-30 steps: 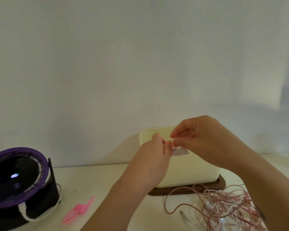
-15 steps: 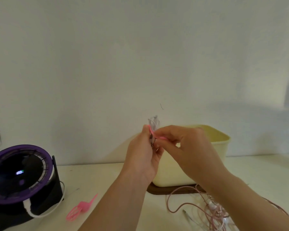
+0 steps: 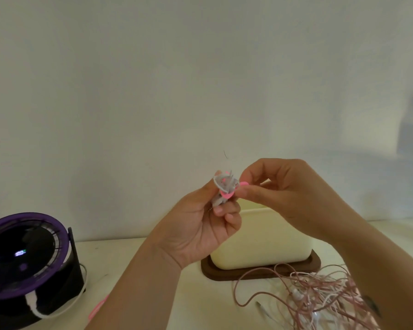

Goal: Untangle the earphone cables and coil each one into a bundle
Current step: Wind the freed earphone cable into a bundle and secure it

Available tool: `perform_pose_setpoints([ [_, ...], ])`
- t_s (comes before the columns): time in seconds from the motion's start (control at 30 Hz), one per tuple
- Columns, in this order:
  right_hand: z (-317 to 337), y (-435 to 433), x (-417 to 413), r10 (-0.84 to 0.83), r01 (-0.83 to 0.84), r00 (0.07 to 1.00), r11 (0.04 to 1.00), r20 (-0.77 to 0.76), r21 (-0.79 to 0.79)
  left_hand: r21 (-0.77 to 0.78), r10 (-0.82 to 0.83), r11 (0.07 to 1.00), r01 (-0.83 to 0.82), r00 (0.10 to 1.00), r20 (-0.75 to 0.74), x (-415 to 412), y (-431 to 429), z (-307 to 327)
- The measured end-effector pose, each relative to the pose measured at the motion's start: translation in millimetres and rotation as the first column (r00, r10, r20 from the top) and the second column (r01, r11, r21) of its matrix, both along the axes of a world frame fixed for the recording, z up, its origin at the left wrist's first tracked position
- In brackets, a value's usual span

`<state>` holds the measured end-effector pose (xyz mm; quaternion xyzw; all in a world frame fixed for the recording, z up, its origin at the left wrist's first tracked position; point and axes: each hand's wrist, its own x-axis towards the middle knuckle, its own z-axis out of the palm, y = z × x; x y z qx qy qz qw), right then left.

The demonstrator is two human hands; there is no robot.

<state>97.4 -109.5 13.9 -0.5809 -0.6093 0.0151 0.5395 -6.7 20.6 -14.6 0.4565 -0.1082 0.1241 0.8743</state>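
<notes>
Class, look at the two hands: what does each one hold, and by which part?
The left hand grips a small coiled grey cable bundle by its lower end. The right hand pinches the pink clip on that bundle by its free end.

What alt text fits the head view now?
The left hand holds a small coiled whitish cable bundle while the right hand pinches a pink tie on it. Below, a tangle of pink and white cables lies on the table beside a cream box.
</notes>
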Motion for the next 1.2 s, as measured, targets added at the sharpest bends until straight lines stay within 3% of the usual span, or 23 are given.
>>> perform_pose_setpoints([
  [0.17,0.6,-2.0,1.9,0.042,-0.041,0.999,0.998,0.023,-0.045,-0.059,-0.114,0.992,0.112,0.993,-0.032,1.7,0.1,-2.8],
  [0.3,-0.5,-3.5,2.3,0.089,-0.089,0.996,0.993,-0.013,-0.078,-0.012,-0.116,0.993,0.116,0.989,-0.095,2.5,-1.0,-0.3],
  [0.4,1.3,-4.5,2.8,0.06,-0.062,0.998,0.996,-0.028,-0.067,0.054,0.011,0.999,-0.003,0.988,-0.152,1.3,-6.4,2.0],
  [0.5,3.2,-5.6,2.2,0.007,-0.008,1.0,0.999,-0.027,-0.045,0.197,0.241,0.959,-0.203,0.95,-0.196,2.1,-13.8,4.0],
  [0.6,2.5,-5.0,0.8,-0.05,0.048,0.998,0.998,-0.03,-0.046,0.369,0.561,0.792,-0.486,0.818,-0.125,8.7,-18.7,1.9],
  [0.67,2.0,-3.5,0.4,-0.08,0.079,0.995,0.997,-0.066,-0.025,0.394,0.656,0.691,-0.606,0.755,0.01,11.0,-22.2,2.6],
  [0.77,1.9,-2.0,0.9,-0.132,0.135,0.984,0.991,-0.119,0.014,0.397,0.591,0.704,-0.588,0.796,0.13,9.5,-28.7,4.4],
  [0.9,1.4,-2.5,-1.7,-0.14,0.143,0.984,0.99,-0.112,0.019,0.556,0.587,0.571,-0.603,0.774,0.237,10.9,-26.8,0.4],
  [1.03,-2.5,0.8,1.8,-0.107,0.108,0.984,0.994,-0.139,0.002,0.573,0.582,0.593,-0.566,0.792,0.181,4.1,-23.1,3.9],
  [1.2,-5.8,5.6,0.5,-0.051,0.047,0.987,0.998,-0.154,-0.032,0.744,0.56,0.487,-0.457,0.817,0.135,-9.9,-6.4,11.2],
])
